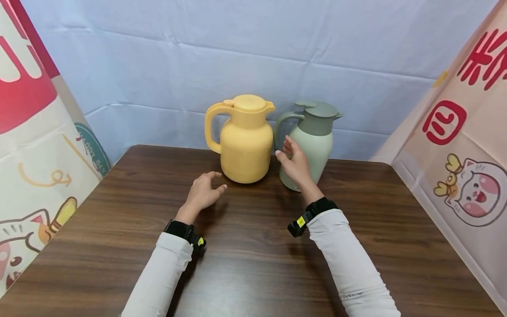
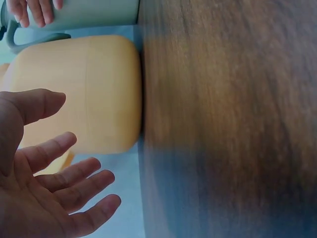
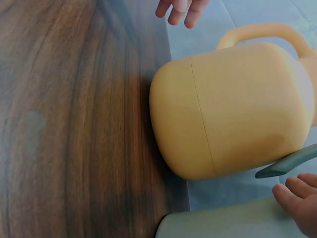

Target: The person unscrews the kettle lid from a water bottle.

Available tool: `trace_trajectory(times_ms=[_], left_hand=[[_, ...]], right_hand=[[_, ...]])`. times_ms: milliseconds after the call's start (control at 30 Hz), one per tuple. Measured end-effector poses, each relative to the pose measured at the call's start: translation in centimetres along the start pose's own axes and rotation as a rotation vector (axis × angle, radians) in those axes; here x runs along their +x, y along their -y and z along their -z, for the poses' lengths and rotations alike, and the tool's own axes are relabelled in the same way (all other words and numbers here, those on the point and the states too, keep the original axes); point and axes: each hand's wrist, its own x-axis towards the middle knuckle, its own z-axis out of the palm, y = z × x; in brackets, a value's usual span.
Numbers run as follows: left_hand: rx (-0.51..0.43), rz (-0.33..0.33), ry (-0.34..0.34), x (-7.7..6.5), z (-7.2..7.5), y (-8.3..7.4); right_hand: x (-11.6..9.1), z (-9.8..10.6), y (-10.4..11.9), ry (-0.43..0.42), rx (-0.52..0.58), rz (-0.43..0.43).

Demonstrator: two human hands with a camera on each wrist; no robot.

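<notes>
A yellow insulated jug [image 1: 245, 145] stands upright near the back of the table, its handle to the left and its spout to the right. Right of it stands a pale green insulated jug [image 1: 317, 149] with a darker green lid, handle and spout. My left hand [image 1: 202, 192] hovers in front of the yellow jug, low and to its left, fingers spread and holding nothing. In front of the green jug, close to its handle, is my right hand [image 1: 295, 163], fingers loosely extended. Whether it touches the green jug is hard to tell. In the left wrist view the yellow jug [image 2: 99, 94] lies beyond my fingers.
The dark wooden table [image 1: 253, 246] reaches back to a pale blue cloth backdrop [image 1: 158, 79]. Printed cloths with cartoon figures hang at the left [image 1: 35, 176] and right [image 1: 455, 167]. Both wrists wear black camera straps.
</notes>
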Motion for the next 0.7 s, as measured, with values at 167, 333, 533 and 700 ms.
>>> trace_trajectory(times_ms=[167,333,533,700], left_hand=[[-0.004,0.013,-0.011,0.3,0.0,0.4],[-0.001,0.003,-0.022,0.7,0.5,0.4],[-0.007,-0.015,-0.031,1.7,0.9,0.4],[-0.017,-0.012,-0.022,2.4,0.7,0.4]], right_hand=[[0.9,-0.7,0.4,-0.013,0.039,-0.028],[2.0,-1.2,1.2,-0.028,0.045,-0.069],[3.5,-1.2,1.9,-0.020,0.101,-0.101],[4.8,-1.0,2.1,-0.048,0.214,-0.113]])
